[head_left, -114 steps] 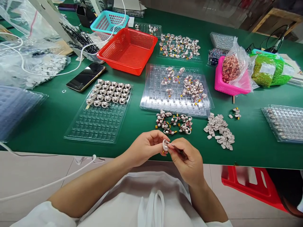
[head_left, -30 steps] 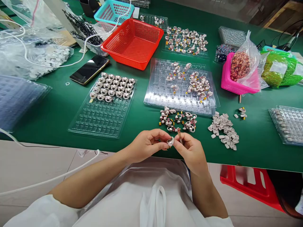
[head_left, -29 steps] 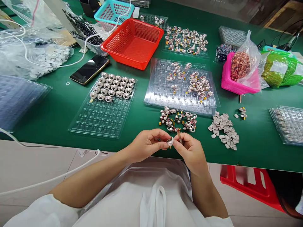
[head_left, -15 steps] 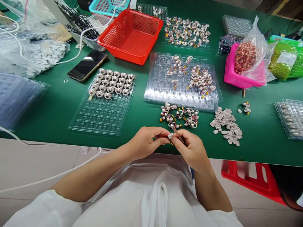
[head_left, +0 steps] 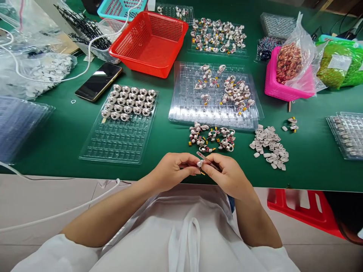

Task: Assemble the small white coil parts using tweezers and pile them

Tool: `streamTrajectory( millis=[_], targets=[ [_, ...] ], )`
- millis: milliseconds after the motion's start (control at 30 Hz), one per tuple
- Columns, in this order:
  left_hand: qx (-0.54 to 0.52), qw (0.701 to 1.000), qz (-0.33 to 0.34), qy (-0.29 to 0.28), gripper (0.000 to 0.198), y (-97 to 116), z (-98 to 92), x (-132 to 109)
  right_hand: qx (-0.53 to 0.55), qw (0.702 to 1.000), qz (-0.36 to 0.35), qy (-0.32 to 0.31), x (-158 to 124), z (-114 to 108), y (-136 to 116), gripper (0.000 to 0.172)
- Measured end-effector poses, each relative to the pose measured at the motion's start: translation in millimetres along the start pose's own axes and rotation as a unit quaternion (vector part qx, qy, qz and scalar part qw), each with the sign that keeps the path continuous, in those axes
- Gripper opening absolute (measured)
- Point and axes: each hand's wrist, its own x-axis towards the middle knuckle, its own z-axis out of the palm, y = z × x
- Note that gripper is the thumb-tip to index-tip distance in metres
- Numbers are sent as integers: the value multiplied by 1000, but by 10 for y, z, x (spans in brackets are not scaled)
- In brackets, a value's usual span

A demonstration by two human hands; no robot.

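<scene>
Over the table's front edge, my left hand (head_left: 172, 172) pinches a small shiny beige earbud piece (head_left: 200, 163) between thumb and fingers. My right hand (head_left: 231, 175) meets it from the other side, its fingertips at the same piece. Across the right fingers lies a slim metal tool (head_left: 204, 156), seemingly tweezers, with reddish marks on its flat end. A bit of yellow shows under the earbud piece. Just beyond the hands lies a loose cluster of earbud parts (head_left: 227, 143) with yellow tabs. Small beige covers (head_left: 269, 145) are heaped to the right.
A clear tray (head_left: 113, 145) at left bears rows of silvery shells (head_left: 130, 102). Stacked trays (head_left: 181, 109) hold more earbud parts. Behind are a phone (head_left: 99, 81), a red basket (head_left: 170, 56) and a pink basket (head_left: 272, 83). A red stool (head_left: 303, 207) stands below right.
The metal tool has turned to lie flatter, its flat end now pointing further left. Both hands stay together at the earbud piece. The whole view has shifted slightly.
</scene>
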Motion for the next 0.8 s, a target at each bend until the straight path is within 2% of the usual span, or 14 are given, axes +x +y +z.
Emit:
streamTrajectory(
  millis=[300, 533, 633, 800],
  targets=[
    [-76, 996, -30, 20, 8, -10, 15, 1, -19, 995, -80, 52, -77, 53, 45, 14],
    [-146, 988, -55, 16, 16, 3, -4, 7, -8, 984, -172, 44, -111, 68, 115, 18],
    [-204, 976, -69, 9, 23, 20, 10, 18, -34, 977, -198, 70, -97, 92, 133, 15],
    [-309, 944, -114, -6, 46, -19, 10, 61, -87, 960, -242, 113, -64, 139, 182, 17]
  ],
)
